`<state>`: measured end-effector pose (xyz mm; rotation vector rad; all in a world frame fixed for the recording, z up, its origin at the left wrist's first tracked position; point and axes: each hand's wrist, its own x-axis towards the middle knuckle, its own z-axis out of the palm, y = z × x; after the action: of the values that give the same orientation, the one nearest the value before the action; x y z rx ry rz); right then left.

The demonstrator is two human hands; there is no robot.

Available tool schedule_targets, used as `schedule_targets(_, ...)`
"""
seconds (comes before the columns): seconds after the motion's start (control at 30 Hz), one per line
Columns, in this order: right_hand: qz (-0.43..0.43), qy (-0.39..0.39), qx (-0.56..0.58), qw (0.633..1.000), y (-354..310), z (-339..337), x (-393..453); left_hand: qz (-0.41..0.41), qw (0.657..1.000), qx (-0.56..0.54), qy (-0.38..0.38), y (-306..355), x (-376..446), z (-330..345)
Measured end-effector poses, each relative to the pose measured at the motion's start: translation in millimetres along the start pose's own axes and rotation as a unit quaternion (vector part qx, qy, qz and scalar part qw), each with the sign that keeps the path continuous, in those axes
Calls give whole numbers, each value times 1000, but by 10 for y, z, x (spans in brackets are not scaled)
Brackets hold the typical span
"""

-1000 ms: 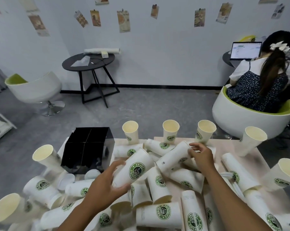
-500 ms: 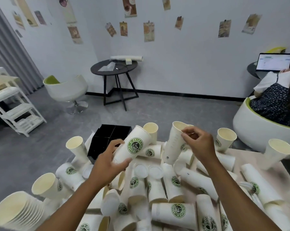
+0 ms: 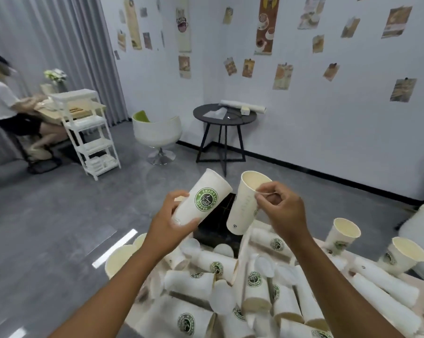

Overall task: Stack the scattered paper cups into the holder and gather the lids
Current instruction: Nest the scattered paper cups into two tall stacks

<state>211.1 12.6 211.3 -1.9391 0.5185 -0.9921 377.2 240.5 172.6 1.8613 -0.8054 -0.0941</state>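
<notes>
My left hand (image 3: 170,223) grips a tall white paper cup (image 3: 203,197) with a green logo, tilted, its mouth pointing up and right. My right hand (image 3: 279,207) pinches the rim of a second paper cup (image 3: 245,206), held mouth up. Both cups are lifted side by side above the black divided holder (image 3: 217,228), which stands at the table's far edge and is partly hidden behind them. Many more cups (image 3: 257,286) lie scattered on the table below my arms, with white lids (image 3: 264,265) among them.
Upright cups (image 3: 344,234) stand at the table's right side, and a nested stack (image 3: 120,261) sits at the left edge. Beyond are a white chair (image 3: 157,132), a black round table (image 3: 224,115), a white shelf cart (image 3: 89,132) and a seated person (image 3: 3,106) at far left.
Both hands have lifted their cups off the pile and brought them up over the holder. My view has swung left and upward, showing more of the room.
</notes>
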Motion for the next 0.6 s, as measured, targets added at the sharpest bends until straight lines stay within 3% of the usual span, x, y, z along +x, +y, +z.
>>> schedule_targets(0.27, -67, -38, 4, 997, -725, 1105, 21, -44, 997, -28, 54, -404, -102, -991)
schedule_targets(0.6, -78, -95, 44, 991, -1319, 1695, -191, -72, 995, -31, 60, -863, -381, -1568)
